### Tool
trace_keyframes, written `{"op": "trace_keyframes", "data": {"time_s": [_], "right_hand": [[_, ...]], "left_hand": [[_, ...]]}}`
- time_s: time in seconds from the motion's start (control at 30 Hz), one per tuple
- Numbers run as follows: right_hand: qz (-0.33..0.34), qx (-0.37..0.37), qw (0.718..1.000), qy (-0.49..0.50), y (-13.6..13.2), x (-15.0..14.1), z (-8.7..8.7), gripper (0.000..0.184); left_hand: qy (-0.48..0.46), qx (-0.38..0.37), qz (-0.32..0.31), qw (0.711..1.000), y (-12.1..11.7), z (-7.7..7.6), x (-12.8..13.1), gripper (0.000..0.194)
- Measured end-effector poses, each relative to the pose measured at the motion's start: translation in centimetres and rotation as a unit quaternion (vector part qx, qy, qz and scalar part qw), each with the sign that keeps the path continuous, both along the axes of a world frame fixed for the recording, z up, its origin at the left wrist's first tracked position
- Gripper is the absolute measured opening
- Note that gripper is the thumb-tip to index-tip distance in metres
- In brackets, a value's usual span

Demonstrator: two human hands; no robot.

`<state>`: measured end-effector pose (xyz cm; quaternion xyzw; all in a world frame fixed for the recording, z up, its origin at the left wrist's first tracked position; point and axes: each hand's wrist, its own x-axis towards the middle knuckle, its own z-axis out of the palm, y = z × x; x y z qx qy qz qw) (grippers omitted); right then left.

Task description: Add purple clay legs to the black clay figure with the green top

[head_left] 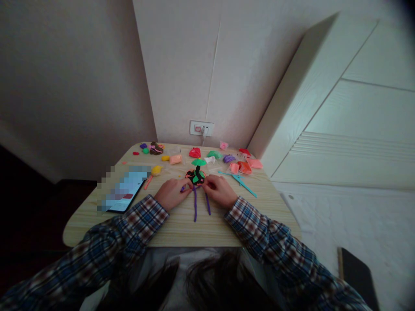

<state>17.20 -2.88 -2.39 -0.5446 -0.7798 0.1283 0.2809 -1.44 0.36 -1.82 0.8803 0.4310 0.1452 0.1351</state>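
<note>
A small clay model with a black base, a dark trunk and a green umbrella-like top stands upright at the middle of the table. My left hand is closed at its near left edge, thumb and fingertips pinched together. On the near right edge, my right hand pinches in the same way. Between the hands, a purple clay strip and a second purple strip run from the model toward me. Fingers partly cover the strips' upper ends. A bit of purple clay shows by the left fingertips.
A phone or tablet lies at the left beside a yellow clay lump. Turquoise modelling tools lie at the right. Several coloured clay packets, among them a red one, line the table's far side, near a wall socket.
</note>
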Motion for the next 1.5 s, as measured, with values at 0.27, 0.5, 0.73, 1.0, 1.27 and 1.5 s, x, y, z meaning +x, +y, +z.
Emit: {"op": "trace_keyframes", "data": {"time_s": [0.27, 0.5, 0.73, 1.0, 1.27, 1.5], "right_hand": [[-0.036, -0.011, 0.999, 0.027, 0.24, 0.09, -0.15, 0.016], [-0.057, -0.004, 0.998, 0.016, 0.34, 0.29, -0.18, 0.015], [-0.083, -0.008, 0.996, 0.012, 0.40, 0.50, -0.29, 0.017], [-0.089, -0.021, 0.995, 0.035, 0.39, 0.47, -0.26, 0.020], [-0.085, -0.033, 0.995, 0.039, 0.37, 0.41, -0.18, 0.021], [-0.017, -0.072, 0.997, 0.019, 0.40, 0.31, -0.14, 0.028]], "left_hand": [[0.013, 0.000, 0.000, 1.000, -0.05, 0.06, 0.07, 0.019], [0.031, 0.038, 0.003, 0.999, 0.03, -0.25, -0.09, 0.022], [0.003, 0.038, -0.008, 0.999, -0.01, -0.23, -0.16, 0.021], [-0.003, 0.025, -0.013, 1.000, 0.05, -0.26, -0.13, 0.021], [0.013, 0.024, -0.011, 1.000, -0.02, -0.13, -0.05, 0.021], [0.008, 0.020, -0.005, 1.000, 0.06, -0.19, -0.03, 0.019]]}}
